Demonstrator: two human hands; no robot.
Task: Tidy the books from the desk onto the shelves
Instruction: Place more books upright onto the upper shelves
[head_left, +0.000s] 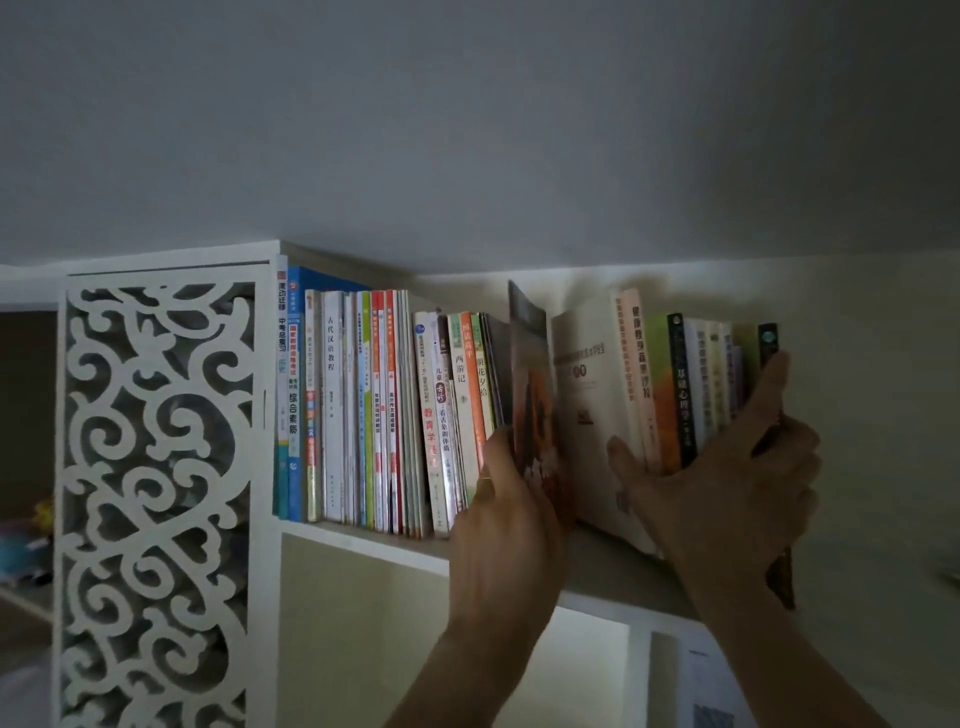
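Observation:
A white shelf board carries a long row of upright books. My left hand grips a thin book with a dark, orange-tinted cover, held upright in a gap in the row. To its right a wide cream book leans, and my right hand spans the group of books to the right, thumb against the cream book's lower edge and fingers around a dark spine at the far end. The desk is out of view.
A white carved lattice door closes the compartment to the left. Below the shelf are open white compartments, one with a paper at lower right. The ceiling hangs close above the books.

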